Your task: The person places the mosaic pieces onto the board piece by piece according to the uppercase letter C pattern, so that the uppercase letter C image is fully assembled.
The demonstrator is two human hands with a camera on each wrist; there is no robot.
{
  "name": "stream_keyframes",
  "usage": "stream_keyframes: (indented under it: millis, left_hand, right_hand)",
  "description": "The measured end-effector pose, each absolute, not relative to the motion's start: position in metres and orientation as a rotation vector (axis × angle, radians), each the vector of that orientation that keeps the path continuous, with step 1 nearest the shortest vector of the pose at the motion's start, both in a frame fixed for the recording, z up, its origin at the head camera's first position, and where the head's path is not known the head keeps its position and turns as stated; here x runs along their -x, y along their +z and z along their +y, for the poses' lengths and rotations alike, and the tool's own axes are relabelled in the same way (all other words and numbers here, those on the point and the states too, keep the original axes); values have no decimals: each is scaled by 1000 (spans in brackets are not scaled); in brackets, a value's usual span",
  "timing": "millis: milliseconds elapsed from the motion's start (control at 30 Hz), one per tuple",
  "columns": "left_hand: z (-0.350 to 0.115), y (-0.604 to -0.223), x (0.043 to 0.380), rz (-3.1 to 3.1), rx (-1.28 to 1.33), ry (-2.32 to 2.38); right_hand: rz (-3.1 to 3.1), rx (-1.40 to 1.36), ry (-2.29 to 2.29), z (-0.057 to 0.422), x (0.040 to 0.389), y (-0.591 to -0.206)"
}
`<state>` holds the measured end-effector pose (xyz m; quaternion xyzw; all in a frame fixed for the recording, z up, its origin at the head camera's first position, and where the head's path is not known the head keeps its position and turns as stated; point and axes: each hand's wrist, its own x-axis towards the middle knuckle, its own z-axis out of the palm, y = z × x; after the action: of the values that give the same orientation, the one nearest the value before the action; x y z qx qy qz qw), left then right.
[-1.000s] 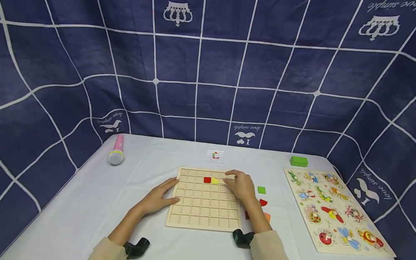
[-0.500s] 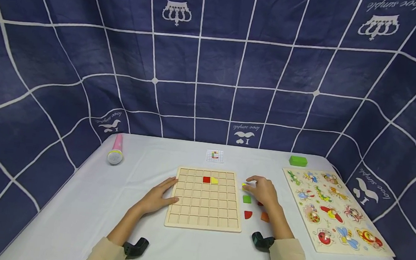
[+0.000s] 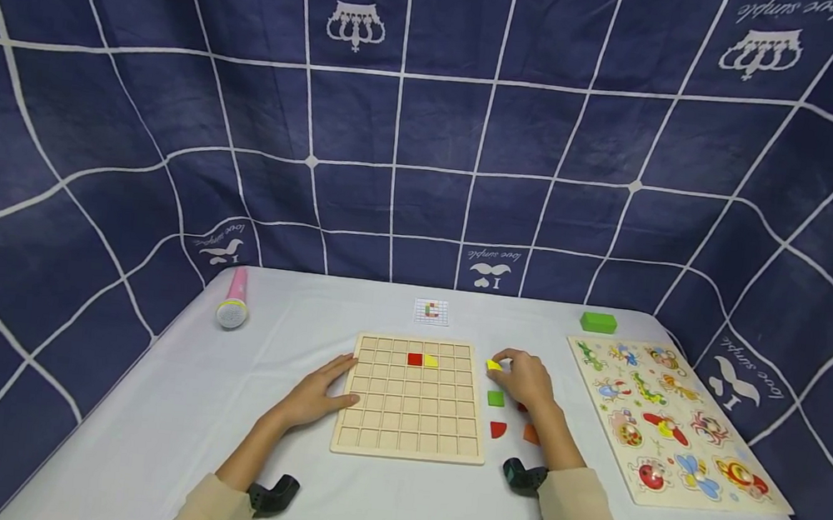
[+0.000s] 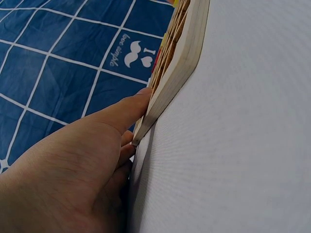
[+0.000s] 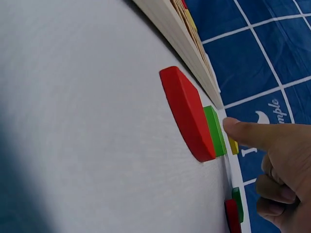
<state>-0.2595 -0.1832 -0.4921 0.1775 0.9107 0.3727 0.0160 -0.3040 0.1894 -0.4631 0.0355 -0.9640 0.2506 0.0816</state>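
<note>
My left hand (image 3: 321,395) rests against the left edge of a wooden grid board (image 3: 409,418), fingers extended along it and thumb at the rim in the left wrist view. One red square tile (image 3: 414,359) and one yellow tile (image 3: 431,361) sit side by side in the board's second row. Right of the board, my right hand (image 3: 528,380) pinches a small yellow tile (image 3: 494,365) between thumb and fingers. In the right wrist view the thumb partly covers this yellow tile (image 5: 233,146). Nearest that hand lies a green square tile (image 3: 496,398).
Below the green tile lie a red quarter-round tile (image 3: 497,429) and an orange tile (image 3: 531,433). A printed pattern card (image 3: 431,312) is behind the board. A pink toy microphone (image 3: 234,301) stands left; a green block (image 3: 599,323) and an insect puzzle board (image 3: 671,427) are right.
My right hand has left the board's upper right and moved right to the loose tiles, where it has taken hold of a yellow tile. The left hand stays at the board's edge.
</note>
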Motion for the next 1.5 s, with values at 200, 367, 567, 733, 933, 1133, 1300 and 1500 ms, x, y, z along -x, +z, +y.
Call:
stream_keyframes:
  millis: [200, 367, 567, 733, 933, 1133, 1300, 1500]
  left_hand:
    - [-183, -492, 260, 2839, -546, 1151]
    - [-183, -491, 260, 2845, -553, 1151]
    - [-183, -492, 261, 2855, -534, 1138]
    - [-183, -494, 262, 2861, -512, 1137]
    - [-182, -493, 262, 2859, -512, 1143]
    - [-182, -492, 261, 2858, -499, 1144]
    - [-182, -493, 261, 2853, -511, 1151]
    - [-181, -495, 260, 2855, -516, 1161]
  right_hand:
    - [-2935, -127, 783, 194, 307, -465]
    - [-2907, -84, 765, 202, 307, -467]
    - [-2894, -55, 757, 209, 309, -465]
    - [-2891, -96, 753, 209, 310, -465]
    - [-2820, -178, 734, 198, 306, -456]
    - [-2746, -271, 756, 164, 299, -440]
    - [-2730, -379, 832, 131, 298, -437]
    - [-2706, -496, 883, 96, 307, -444]
